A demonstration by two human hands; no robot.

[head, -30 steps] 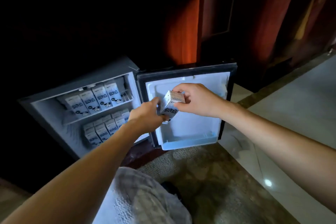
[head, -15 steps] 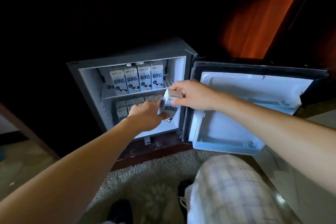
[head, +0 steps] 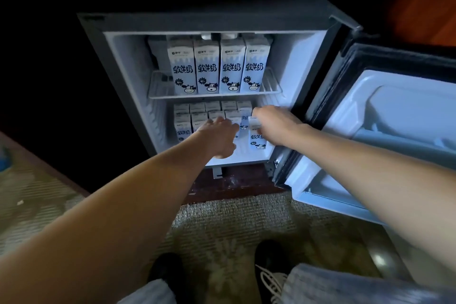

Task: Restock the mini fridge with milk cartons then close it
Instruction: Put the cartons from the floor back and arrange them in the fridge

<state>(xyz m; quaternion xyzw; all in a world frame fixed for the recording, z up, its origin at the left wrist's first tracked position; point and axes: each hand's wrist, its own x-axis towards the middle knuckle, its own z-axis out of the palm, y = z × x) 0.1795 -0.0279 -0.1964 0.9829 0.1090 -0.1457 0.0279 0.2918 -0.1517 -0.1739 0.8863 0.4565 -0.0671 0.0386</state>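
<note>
The right hand (head: 276,126) grasps an upright carton (head: 256,137) at the front right of the lower compartment of the fridge (head: 123,61); the left hand (head: 218,139), fingers extended and released, rests against the neighbouring cartons (head: 197,116). Four cartons stand on the wire shelf (head: 160,95) above. The door (head: 394,131) stands open at right.

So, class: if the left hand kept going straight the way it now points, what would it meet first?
Probably the front row of small milk cartons on the fridge's lower level; the left hand's fingertips already look at or on them, though depth is unclear.
</note>
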